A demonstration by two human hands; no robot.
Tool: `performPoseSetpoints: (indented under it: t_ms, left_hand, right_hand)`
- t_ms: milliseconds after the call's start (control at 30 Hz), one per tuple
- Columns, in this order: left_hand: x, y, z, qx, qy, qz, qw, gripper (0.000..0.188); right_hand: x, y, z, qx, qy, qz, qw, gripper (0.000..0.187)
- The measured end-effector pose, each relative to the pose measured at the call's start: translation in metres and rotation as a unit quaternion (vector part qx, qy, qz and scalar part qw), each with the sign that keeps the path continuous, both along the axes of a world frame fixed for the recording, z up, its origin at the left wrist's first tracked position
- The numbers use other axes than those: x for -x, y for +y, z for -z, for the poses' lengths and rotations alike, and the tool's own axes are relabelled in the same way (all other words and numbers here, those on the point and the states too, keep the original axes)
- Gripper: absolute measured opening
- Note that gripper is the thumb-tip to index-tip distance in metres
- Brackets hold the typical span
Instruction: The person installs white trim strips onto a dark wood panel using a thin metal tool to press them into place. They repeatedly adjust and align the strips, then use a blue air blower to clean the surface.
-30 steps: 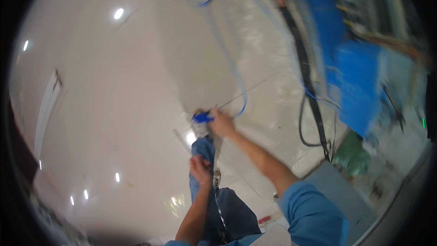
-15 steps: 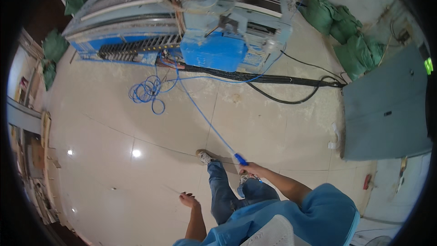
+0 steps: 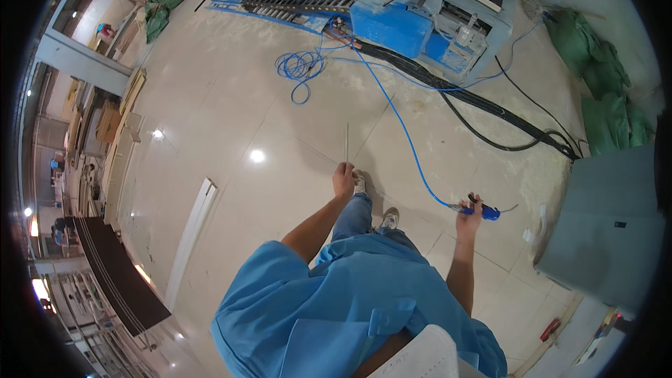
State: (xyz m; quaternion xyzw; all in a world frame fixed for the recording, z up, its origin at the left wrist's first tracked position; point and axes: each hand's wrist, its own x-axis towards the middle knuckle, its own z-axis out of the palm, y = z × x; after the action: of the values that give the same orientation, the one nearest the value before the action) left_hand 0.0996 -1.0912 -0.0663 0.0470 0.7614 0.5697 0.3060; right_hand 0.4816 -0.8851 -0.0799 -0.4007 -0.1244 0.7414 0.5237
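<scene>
My left hand [image 3: 343, 180] is closed around the lower end of a thin, pale rod [image 3: 347, 141], which points up and away from me; its exact kind I cannot make out. My right hand [image 3: 469, 220], out to the right, grips a blue air blow gun [image 3: 490, 213] with a thin nozzle pointing right. From the gun a blue air hose [image 3: 409, 136] runs across the tiled floor toward the machine. Part of that hose lies in loose coils [image 3: 301, 70] near the machine's base.
A large blue and grey machine [image 3: 392, 26] stands ahead, with a black cable bundle [image 3: 483, 101] trailing right along the floor. Green sacks [image 3: 595, 63] and a grey cabinet [image 3: 602, 217] line the right. To the left lie a long white strip [image 3: 190, 245] and a dark board [image 3: 119, 276].
My view has turned left. The left hand has moved forward with the rod, now in front of my feet. The right hand has swung outward to the right, the blow gun now pointing right.
</scene>
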Motion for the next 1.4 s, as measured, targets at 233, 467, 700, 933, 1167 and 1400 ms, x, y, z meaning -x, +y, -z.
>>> performPoseSetpoints:
  t_ms: [233, 467, 700, 933, 1167, 1400]
  left_hand:
    - [0.01, -0.039, -0.021, -0.025, 0.008, -0.018, 1.0, 0.029]
    - [0.076, -0.187, 0.015, 0.043, -0.009, -0.174, 0.984, 0.027]
    - [0.151, -0.343, 0.056, 0.06, -0.053, -0.33, 0.941, 0.026]
    - [0.139, -0.363, 0.028, -0.123, -0.154, -0.172, 0.965, 0.041]
    - [0.066, -0.302, 0.015, 0.067, -0.285, 0.053, 0.955, 0.023]
    - [-0.012, -0.347, 0.045, 0.391, -0.373, 0.213, 0.814, 0.012]
  right_hand:
    - [0.128, -0.027, 0.033, 0.224, -0.057, -0.043, 0.972, 0.075]
    - [0.373, 0.013, 0.004, 0.182, 0.32, -0.02, 0.93, 0.064]
    - [0.483, -0.214, -0.226, 0.107, 0.321, -0.681, 0.649, 0.068]
    - [0.427, -0.298, -0.271, 0.152, 0.332, -0.853, 0.374, 0.07]
    - [0.335, -0.192, -0.217, -0.046, 0.103, -0.62, 0.777, 0.066]
    - [0.142, -0.058, -0.194, -0.04, -0.196, -0.173, 0.964, 0.067]
